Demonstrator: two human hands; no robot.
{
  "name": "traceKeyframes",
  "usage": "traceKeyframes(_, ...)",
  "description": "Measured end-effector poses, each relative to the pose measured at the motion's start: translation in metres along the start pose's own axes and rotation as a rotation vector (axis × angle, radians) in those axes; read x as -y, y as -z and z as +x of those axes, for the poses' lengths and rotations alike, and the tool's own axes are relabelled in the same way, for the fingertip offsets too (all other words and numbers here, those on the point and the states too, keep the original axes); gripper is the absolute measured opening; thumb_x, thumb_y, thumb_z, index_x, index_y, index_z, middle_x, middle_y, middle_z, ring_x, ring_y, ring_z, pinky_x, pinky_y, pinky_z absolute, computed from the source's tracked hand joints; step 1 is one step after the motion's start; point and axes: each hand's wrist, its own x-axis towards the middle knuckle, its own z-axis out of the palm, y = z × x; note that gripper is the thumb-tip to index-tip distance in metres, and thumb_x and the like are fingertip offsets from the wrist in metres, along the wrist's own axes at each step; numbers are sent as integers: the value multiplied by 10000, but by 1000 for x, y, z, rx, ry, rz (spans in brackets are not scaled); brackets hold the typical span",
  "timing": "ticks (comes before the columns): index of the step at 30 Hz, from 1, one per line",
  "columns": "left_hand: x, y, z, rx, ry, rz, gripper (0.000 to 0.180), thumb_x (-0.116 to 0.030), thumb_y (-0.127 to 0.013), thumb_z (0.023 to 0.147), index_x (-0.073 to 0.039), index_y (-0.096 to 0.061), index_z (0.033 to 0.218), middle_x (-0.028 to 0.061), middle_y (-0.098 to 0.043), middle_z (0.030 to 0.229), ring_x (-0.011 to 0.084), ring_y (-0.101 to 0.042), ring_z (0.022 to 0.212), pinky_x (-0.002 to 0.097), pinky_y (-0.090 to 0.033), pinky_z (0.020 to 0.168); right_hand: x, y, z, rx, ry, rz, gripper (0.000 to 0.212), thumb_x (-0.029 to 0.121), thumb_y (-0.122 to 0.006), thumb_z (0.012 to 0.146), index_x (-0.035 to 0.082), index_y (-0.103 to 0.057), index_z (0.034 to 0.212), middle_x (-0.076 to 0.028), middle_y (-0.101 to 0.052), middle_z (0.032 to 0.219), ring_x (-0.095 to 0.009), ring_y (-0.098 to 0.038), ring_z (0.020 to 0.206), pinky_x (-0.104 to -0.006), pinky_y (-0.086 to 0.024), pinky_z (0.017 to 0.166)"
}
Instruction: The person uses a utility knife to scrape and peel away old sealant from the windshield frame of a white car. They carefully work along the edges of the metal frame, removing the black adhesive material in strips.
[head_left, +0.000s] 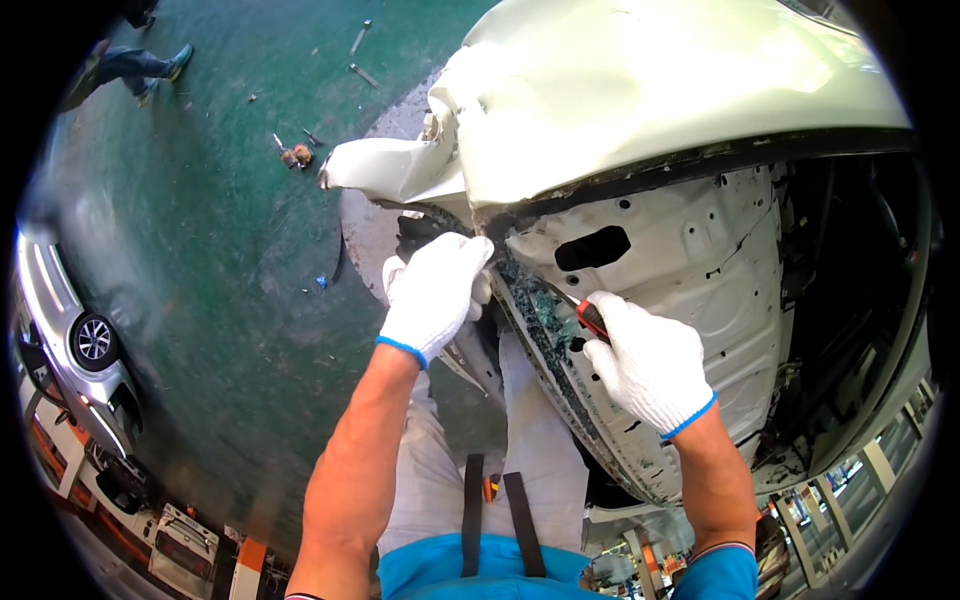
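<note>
My left hand (pixel 437 290), in a white work glove, presses against the crumpled edge of a white car panel (pixel 600 100), fingers bent on the torn black edge. My right hand (pixel 648 360), also gloved, grips a screwdriver with a red and black handle (pixel 591 317). Its shaft points up and left into the strip of shattered greenish glass (pixel 540 315) along the inner door frame (pixel 700 260). The tool's tip is hidden among the glass bits. Both hands are close together at the dented corner.
Green workshop floor (pixel 230 250) lies to the left, with small tools and scraps (pixel 296 154) scattered on it. A silver car (pixel 75 340) stands at the far left. Another person's legs (pixel 130 68) show at top left. The open car interior (pixel 850 300) is dark at right.
</note>
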Motion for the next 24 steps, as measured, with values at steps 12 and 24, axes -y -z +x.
traceKeyframes(12, 62, -16, -1, -281, -779, 721, 145, -154, -548, 1013, -39, -623, 1060, 163, -587, 860, 360, -591, 770, 438, -466, 677, -3, 7, 35, -82, 158, -43, 314, 286, -695, 919, 111, -602, 1162, -88, -660, 798, -291, -685, 663, -416, -526, 556)
traceKeyframes(24, 66, -15, -7, -239, -747, 583, 250, -15, -628, 910, -31, -632, 1159, 163, -570, 872, 352, -611, 773, 447, -501, 654, -3, 13, 51, 115, 147, -160, 243, 282, -672, 936, 88, -561, 1033, -110, -658, 727, -338, -680, 639, -458, -526, 550)
